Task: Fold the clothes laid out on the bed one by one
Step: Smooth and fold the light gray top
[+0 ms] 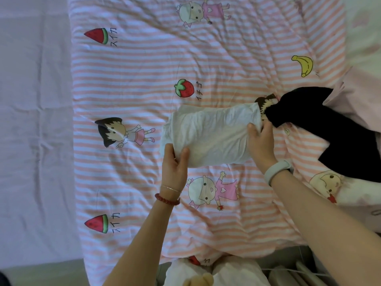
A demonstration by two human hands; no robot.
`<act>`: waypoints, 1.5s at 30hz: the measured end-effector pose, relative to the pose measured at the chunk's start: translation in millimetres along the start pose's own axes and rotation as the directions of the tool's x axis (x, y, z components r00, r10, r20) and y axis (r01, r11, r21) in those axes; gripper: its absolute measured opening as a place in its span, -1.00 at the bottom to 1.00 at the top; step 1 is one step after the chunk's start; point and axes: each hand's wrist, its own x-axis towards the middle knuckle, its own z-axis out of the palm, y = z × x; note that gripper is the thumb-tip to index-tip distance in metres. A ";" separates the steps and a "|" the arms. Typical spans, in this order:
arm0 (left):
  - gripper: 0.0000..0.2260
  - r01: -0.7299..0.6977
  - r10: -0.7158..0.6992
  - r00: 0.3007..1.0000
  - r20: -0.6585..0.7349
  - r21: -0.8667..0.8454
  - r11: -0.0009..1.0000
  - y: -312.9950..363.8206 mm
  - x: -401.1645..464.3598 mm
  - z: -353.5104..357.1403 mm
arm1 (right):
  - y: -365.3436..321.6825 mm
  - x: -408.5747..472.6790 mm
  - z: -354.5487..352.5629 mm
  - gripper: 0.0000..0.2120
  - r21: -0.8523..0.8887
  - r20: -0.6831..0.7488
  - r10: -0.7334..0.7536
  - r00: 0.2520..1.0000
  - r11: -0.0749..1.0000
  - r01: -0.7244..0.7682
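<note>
One white garment (210,133), folded into a long bundle, lies near the middle of the striped quilt (132,83) on the bed. The left hand (175,164) grips its left end, thumb on top & fingers tucked under. The right hand (260,143) grips its right end, fingers curled round the edge.

One black garment (329,129) lies unfolded by the quilt's right edge, just beside the white one; can't tell if they touch. One pale pink cloth (358,100) sits under & past it at the right edge.

Left wrist has 2 bracelets: one red bead bracelet (167,200) & one thin chain (171,188). Right wrist has one white wristband (276,170).

Quilt prints: 2 watermelon slices (97,35), 1 strawberry (184,88), 1 banana (303,65). A lilac sheet (33,120) shows past the quilt's left edge.
</note>
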 end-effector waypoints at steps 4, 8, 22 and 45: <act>-0.80 0.042 -0.003 0.979 -0.205 0.187 0.981 -7.8 3.8 -3.0 | 11.6 -17.0 1.8 -0.83 0.015 0.054 -0.020 0.998 1.000 0.019; -0.86 0.096 -0.053 0.988 -0.147 0.306 0.947 -12.0 24.3 -8.2 | 17.6 -30.7 -0.3 -0.79 0.117 0.125 0.012 0.992 0.993 -0.027; -0.64 0.245 -0.246 0.969 -0.022 0.180 0.952 -6.1 74.1 -18.2 | 6.4 -34.5 -10.2 -0.78 0.102 0.364 -0.020 0.931 0.995 -0.018; -0.73 0.661 -0.658 0.741 0.134 -0.323 0.678 -88.0 -109.1 -107.1 | 64.4 -179.8 42.2 -0.41 -0.345 0.845 -0.202 0.496 0.503 0.792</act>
